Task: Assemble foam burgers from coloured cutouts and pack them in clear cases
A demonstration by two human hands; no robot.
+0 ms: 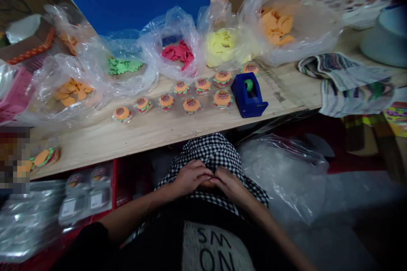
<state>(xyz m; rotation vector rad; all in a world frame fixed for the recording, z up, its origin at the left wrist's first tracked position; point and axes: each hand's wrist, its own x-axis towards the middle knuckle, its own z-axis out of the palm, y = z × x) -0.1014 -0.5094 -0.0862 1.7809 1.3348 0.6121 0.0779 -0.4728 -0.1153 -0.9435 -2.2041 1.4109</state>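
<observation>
A long wooden desk [152, 135] runs across the view, with clear plastic bags [171, 21] along its back holding flat cut pieces in green, red, yellow and orange. In front of them stand 9 small toy burgers [191, 105] in loose rows, just beside a blue tape dispenser [248, 97]. Below the desk's near edge, a red crate [117, 182] carries packed plastic trays [85, 194]. A checked cloth [216, 152] lies over the person's lap. There, the left hand [190, 178] and right hand [230, 186] meet, each grip curled almost shut around a small orange piece [208, 184], which sits mostly hidden between them. Even pressure from both sets of fingers, with the hands kept this close, would best steady so small a piece.
</observation>
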